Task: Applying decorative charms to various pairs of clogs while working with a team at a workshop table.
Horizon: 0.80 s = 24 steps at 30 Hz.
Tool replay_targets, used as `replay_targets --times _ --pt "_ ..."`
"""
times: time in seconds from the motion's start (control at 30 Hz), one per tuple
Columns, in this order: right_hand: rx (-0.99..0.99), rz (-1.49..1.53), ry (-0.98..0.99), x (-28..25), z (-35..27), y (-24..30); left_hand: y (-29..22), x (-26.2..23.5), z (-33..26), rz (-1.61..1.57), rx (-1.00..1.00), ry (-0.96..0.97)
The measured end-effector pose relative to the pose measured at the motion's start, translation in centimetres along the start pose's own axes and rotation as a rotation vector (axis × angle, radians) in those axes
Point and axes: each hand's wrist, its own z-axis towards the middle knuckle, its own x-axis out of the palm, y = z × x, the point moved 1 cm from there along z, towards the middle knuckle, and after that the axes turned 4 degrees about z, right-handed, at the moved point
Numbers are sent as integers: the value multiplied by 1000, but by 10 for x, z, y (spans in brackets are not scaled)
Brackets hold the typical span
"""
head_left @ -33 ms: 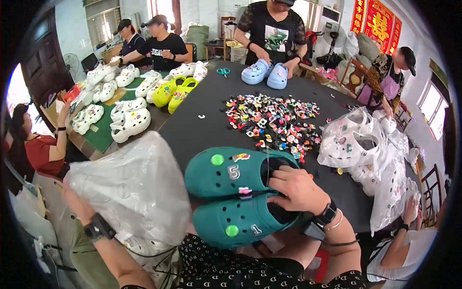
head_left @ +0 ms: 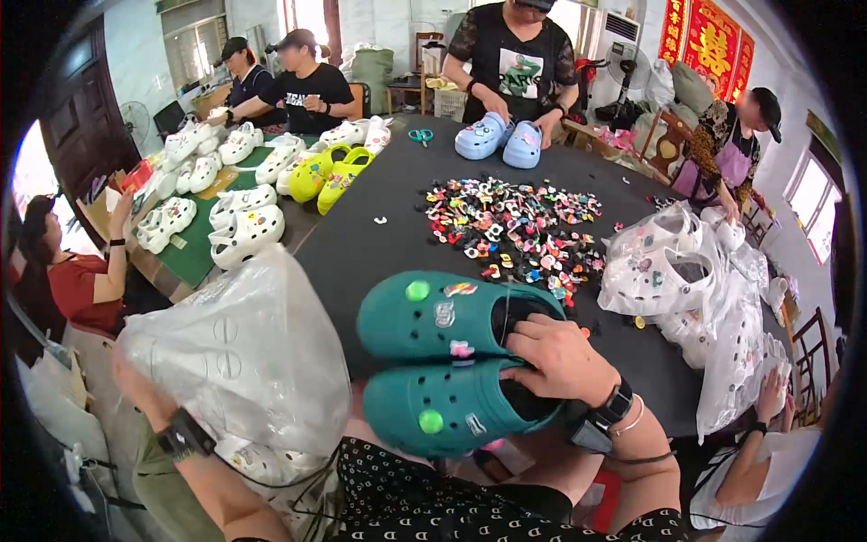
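Note:
My right hand [head_left: 564, 357] grips a pair of dark green clogs, its fingers hooked into the heel openings. The upper clog [head_left: 433, 312] and the lower clog [head_left: 433, 406] lie side by side, toes to the left, above my lap at the table's near edge. Green ball-like charms and other small charms dot their tops. To their left, a cloudy plastic bag [head_left: 244, 352] hangs from my left hand [head_left: 140, 388]. That hand is closed at the bag's left side, with its fingertips hidden by the film.
Shoe charms [head_left: 510, 230] are heaped on the black table [head_left: 352, 217]. Bagged white clogs [head_left: 659, 271] lie at right. Opposite, a co-worker [head_left: 515, 72] handles light blue clogs [head_left: 480, 135]. White clogs [head_left: 246, 237] and yellow-green clogs [head_left: 339, 181] stand left. More co-workers are around.
The green clogs have shifted slightly right and tilted a little in my right hand. The plastic bag and my left hand have moved slightly left.

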Motion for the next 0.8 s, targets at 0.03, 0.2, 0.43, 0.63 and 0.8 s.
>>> replay_targets --times 0.03,0.2,0.43,0.63,0.8 --pt "43 12 -36 7 0 -2 -8 -14 5 -118 -24 36" --pt "373 -50 -194 30 35 -10 -80 9 -53 -50 30 -214" --pt "482 -215 -168 78 63 -7 -117 46 -99 -36 170 -130" --pt "394 -235 -176 42 52 11 -100 19 -105 180 349 -42" --pt "113 888 -61 6 48 77 -96 17 -126 15 237 -34"
